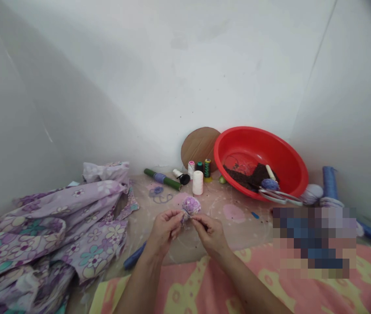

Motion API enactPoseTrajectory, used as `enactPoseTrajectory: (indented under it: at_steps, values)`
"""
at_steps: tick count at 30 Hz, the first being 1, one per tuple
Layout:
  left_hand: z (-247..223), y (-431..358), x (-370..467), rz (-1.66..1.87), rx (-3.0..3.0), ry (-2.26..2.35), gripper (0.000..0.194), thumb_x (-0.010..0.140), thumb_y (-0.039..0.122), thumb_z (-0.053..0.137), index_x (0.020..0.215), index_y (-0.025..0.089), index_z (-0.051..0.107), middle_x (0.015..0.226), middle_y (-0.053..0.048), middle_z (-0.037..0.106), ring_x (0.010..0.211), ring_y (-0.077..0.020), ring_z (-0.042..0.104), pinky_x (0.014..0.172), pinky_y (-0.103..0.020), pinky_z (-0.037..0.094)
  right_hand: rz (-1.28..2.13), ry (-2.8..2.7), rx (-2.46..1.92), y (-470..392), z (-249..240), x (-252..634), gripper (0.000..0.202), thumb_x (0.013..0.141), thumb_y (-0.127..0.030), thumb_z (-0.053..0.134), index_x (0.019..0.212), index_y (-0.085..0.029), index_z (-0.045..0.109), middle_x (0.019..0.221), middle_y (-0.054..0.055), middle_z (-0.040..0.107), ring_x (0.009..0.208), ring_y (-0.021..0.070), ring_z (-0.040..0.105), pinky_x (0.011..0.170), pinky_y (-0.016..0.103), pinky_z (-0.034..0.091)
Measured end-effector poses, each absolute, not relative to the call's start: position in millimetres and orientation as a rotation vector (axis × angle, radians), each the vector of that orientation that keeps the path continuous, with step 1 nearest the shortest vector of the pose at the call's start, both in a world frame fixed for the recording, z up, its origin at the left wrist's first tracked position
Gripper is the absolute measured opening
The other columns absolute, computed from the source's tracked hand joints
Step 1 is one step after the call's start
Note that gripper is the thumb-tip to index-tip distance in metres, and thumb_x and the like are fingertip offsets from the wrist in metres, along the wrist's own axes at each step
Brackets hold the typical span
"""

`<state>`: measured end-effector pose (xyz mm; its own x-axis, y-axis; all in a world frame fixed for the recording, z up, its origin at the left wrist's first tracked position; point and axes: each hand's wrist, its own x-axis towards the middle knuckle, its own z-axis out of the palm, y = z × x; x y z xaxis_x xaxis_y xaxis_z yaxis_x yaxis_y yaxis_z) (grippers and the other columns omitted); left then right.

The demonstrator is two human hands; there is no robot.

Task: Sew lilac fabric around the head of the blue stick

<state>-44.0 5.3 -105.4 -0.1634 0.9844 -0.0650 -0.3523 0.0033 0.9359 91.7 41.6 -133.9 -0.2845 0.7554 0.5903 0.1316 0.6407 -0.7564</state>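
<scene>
In the middle of the head view both hands meet at a small stuffed bundle of purple floral fabric (191, 204), its rounded end pointing away from me. My left hand (166, 226) pinches the gathered neck of the bundle, where dark thread appears to be wound. My right hand (210, 231) has thumb and forefinger pressed together at the neck's right side, seemingly on the thread, which is too fine to make out clearly. Just beyond the bundle a white thread spool (197, 182) stands upright. Loose purple yarn (162, 195) lies to the left of it.
A red basin (260, 141) leans at the back right, holding dark material, yarn and scissors (280, 197). Beside it are a cardboard disc (198, 146) and several spools. Crumpled floral cloth (97, 235) covers the left. A green tube (168, 181) lies behind; a pink-yellow blanket (185, 288) lies in front.
</scene>
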Motion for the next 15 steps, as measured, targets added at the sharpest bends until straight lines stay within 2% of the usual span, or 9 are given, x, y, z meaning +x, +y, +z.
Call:
enactPoseTrajectory:
  at_steps: [6,12,15]
  values:
    - [-107.4,6.6,-47.2,1.493,0.815,1.057,0.024,0.061,0.031,0.067,0.069,0.01,0.058,0.044,0.006,0.045,0.03,0.0018,0.023,0.032,-0.014,0.013,0.678,-1.791,-0.702,37.2,-125.7,95.2,0.019,0.076,-0.02,0.046,0.075,-0.016,0.065,0.057,0.001,0.06,0.051,0.0114,0.053,0.049,0.02,0.041]
    - [-106.2,6.1,-46.1,1.452,0.833,1.079,0.026,0.06,0.033,0.067,0.068,0.01,0.058,0.045,0.006,0.046,0.031,0.0018,0.023,0.033,-0.015,0.013,0.686,-1.73,-0.61,39.1,-130.1,92.0,0.023,0.078,-0.021,0.047,0.093,-0.02,0.065,0.083,0.004,0.068,0.073,0.0161,0.063,0.067,0.026,0.05]
    - [-106.9,5.9,-44.4,1.433,0.851,1.092,0.026,0.06,0.034,0.067,0.068,0.011,0.058,0.041,0.009,0.039,0.031,0.0011,0.022,0.033,-0.015,0.014,0.697,-1.752,-0.612,41.2,-133.7,90.7,0.026,0.078,-0.021,0.047,0.1,-0.022,0.062,0.088,0.002,0.067,0.079,0.017,0.063,0.072,0.029,0.05]
